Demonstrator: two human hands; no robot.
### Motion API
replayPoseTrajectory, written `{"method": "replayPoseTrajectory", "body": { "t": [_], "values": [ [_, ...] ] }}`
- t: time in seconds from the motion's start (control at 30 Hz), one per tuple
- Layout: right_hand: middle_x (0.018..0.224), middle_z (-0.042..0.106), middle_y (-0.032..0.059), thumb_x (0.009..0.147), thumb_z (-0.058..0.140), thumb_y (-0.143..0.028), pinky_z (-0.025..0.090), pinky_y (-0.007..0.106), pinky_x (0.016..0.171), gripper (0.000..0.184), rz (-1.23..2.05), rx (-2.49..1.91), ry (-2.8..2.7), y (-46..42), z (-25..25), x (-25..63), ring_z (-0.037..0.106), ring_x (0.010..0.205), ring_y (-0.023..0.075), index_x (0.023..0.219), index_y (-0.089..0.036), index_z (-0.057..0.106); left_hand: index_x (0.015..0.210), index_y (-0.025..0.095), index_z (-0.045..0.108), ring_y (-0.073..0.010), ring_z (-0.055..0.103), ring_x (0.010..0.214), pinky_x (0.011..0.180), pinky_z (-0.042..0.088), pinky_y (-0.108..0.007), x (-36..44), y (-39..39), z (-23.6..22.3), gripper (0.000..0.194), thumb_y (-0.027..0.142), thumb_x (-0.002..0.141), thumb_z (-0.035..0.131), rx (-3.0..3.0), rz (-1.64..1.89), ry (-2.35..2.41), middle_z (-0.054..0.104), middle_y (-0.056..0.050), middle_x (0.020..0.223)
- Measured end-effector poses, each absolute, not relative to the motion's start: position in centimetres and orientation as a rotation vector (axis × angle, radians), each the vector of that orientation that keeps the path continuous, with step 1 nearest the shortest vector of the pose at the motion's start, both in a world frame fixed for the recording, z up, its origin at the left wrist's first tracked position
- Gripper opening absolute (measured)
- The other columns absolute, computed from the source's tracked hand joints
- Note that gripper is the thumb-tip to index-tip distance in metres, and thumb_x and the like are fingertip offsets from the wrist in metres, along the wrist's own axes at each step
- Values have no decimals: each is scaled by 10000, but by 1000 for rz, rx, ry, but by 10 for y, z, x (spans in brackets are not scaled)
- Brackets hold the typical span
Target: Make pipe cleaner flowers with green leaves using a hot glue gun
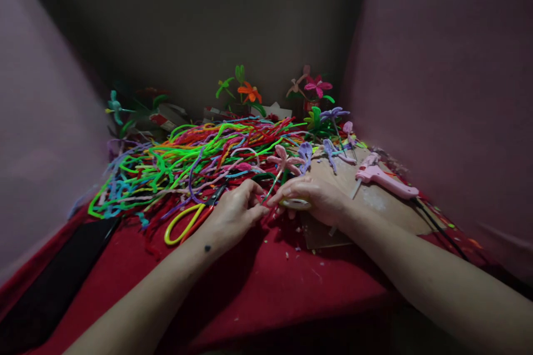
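Note:
My left hand [235, 212] and my right hand [317, 197] meet at the middle of a red cloth [266, 283]. Both have their fingers curled together around the green stem of a pink pipe-cleaner flower [285, 160], whose head rises just beyond my fingertips. Under my right hand lies a pale ring that looks like a tape roll [296, 204]. Yellow-and-red handled scissors [187, 221] lie just left of my left hand.
A large tangle of coloured pipe cleaners [195, 158] covers the cloth behind my hands. Finished flowers [318, 86] stand at the back. A pink glue gun [385, 179] lies on a brown cardboard sheet [375, 199] to the right, with purple flowers nearby. Walls close in on both sides.

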State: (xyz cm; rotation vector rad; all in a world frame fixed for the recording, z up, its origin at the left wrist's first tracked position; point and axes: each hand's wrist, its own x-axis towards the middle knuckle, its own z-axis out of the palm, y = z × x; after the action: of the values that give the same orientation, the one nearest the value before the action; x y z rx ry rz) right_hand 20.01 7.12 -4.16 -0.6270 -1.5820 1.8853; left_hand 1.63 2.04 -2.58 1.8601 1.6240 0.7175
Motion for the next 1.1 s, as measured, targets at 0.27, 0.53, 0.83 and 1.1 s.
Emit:
{"method": "replayPoseTrajectory", "body": {
  "t": [0.27, 0.53, 0.83, 1.1],
  "values": [
    [683, 667, 31, 688, 578, -207, 400, 201, 507, 196, 1839, -615, -1556, 69, -41, 201, 532, 587, 99, 769, -152, 747, 904, 181, 568, -163, 568, 695, 629, 432, -278, 10, 17, -27, 169, 281, 768, 571, 1992, 639, 1613, 617, -7, 768],
    [763, 699, 27, 690, 608, -223, 402, 222, 590, 172, 1910, -543, -1525, 63, -42, 200, 572, 678, 112, 781, -181, 749, 932, 179, 596, -143, 607, 798, 729, 482, -254, 21, -1, -11, 132, 258, 837, 552, 1904, 1166, 1315, 636, -17, 866],
    [605, 608, -14, 666, 623, -252, 372, 226, 535, 168, 1902, -624, -1535, 65, -47, 200, 472, 525, 80, 763, -175, 737, 994, 194, 623, -137, 560, 840, 734, 459, -245, 34, -6, -11, 181, 142, 851, 525, 2348, 1168, 1256, 578, -46, 914],
    [638, 605, -8, 671, 655, -257, 354, 229, 553, 181, 1843, -673, -1627, 61, -43, 200, 464, 552, 82, 798, -144, 716, 842, 165, 565, -143, 521, 806, 688, 449, -252, 34, -1, -22, 125, 127, 882, 453, 2721, 1194, 1372, 542, -57, 891]
  ]
}}
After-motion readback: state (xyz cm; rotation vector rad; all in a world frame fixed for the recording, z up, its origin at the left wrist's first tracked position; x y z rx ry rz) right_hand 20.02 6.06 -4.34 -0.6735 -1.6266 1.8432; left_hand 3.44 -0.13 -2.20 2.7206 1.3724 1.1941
